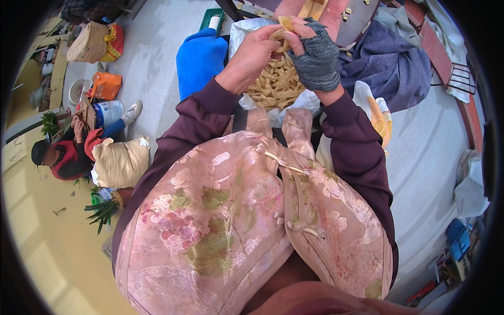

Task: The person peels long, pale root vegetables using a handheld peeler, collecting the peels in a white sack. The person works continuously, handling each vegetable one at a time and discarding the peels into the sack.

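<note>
My bare left hand [254,53] and my right hand [317,59], in a grey knitted fingerless glove, are raised close together. Between their fingers is a pale yellow-tan strip [285,24], bent or folded; its exact material cannot be told. One end sticks up above the fingers, while the rest is partly hidden by them. Below the hands, a white sack [246,29] stands with its mouth spread wide. Inside lies a heap of similar tan twisted pieces [275,86].
A table with a pinkish-red top [289,10] stands ahead, with a wooden piece [313,8] on it. Blue cloth [201,63] is left of the sack, dark blue-grey cloth [388,71] right. Farther left, a seated person [67,157] is near a beige sack [120,161] and an orange bag [106,85].
</note>
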Demonstrator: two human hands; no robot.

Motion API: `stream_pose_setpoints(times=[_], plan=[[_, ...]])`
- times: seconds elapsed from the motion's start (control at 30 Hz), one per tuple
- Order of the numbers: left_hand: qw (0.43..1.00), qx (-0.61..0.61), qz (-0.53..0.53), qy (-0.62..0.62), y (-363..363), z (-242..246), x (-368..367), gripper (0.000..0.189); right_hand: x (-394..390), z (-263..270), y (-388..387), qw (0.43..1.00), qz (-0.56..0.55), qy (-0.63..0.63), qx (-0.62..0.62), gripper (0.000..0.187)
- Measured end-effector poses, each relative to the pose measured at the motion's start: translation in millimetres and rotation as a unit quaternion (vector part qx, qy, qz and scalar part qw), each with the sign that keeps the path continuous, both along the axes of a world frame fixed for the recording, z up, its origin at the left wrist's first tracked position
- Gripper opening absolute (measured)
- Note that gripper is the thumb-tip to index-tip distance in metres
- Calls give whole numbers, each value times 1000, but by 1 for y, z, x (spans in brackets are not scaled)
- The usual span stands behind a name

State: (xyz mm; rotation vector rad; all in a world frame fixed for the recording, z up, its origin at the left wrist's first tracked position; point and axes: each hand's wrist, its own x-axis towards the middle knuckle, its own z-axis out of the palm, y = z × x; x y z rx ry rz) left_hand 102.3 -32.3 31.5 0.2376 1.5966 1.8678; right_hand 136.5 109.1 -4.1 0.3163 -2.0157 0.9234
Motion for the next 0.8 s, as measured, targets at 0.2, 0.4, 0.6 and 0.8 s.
stream_pose_setpoints(times=[0.2, 0.4, 0.6, 0.8], plan=[[832, -166, 40, 528, -4, -15, -3, 24, 8, -4, -14, 943, 97, -213, -238, 20], [769, -134, 95, 618, 0, -6, -1, 29, 8, 10, -16, 716, 206, -389, -541, 24], [874, -124, 35, 468, -12, -13, -10, 20, 6, 8, -9, 975, 124, -182, -43, 35], [992, 127, 0, -22, -11, -2, -11, 13, 7, 12, 7, 981, 87, -172, -15, 31]])
